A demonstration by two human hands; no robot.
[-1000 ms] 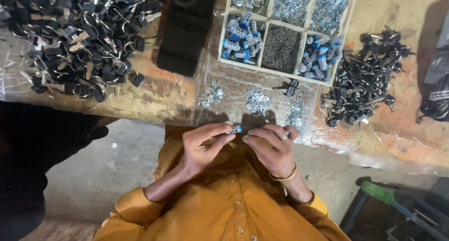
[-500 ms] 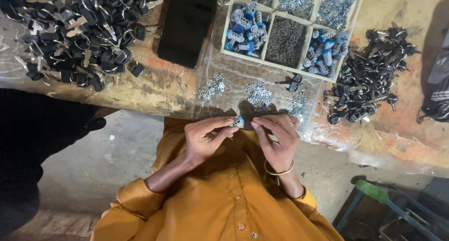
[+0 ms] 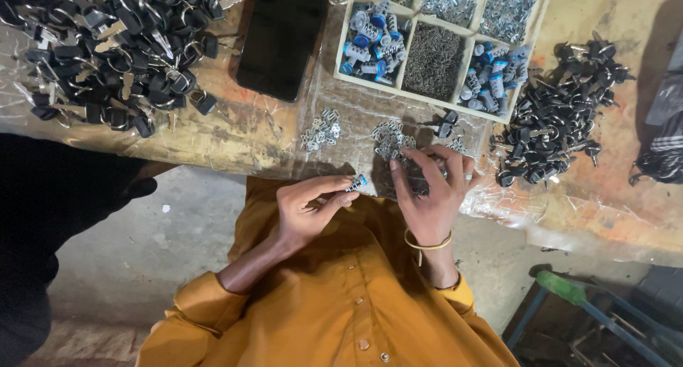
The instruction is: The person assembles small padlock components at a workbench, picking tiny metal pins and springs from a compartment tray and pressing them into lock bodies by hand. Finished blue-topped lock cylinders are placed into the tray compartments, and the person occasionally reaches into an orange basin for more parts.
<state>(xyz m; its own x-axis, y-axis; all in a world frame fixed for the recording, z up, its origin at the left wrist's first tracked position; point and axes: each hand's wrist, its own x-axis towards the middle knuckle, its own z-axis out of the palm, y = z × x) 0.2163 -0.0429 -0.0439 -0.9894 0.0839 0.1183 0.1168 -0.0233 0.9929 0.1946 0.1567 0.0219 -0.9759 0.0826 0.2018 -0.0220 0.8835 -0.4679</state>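
Lock cylinder point(image 3: 357, 183), small, blue-capped, pinched between left hand point(image 3: 307, 209) thumb and fingertips; right hand point(image 3: 430, 189) flat, fingers spread over small metal clips point(image 3: 390, 138), gripping nothing.

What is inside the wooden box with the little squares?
The tray holds blue-and-silver cylinders, dark pins, more cylinders, and shiny metal bits. The compartment floors are covered.

Worn wooden workbench point(image 3: 235, 135), stained ochre and partly covered with crinkled clear plastic sheeting point(image 3: 569, 217), spanning the upper part of the frame. Below it, a grey concrete floor point(image 3: 142, 253), dusty and scuffed. At lower right, a blue metal frame point(image 3: 605, 328) with a green part at its top. Lighting even and diffuse, with a soft shadow at the upper right corner.
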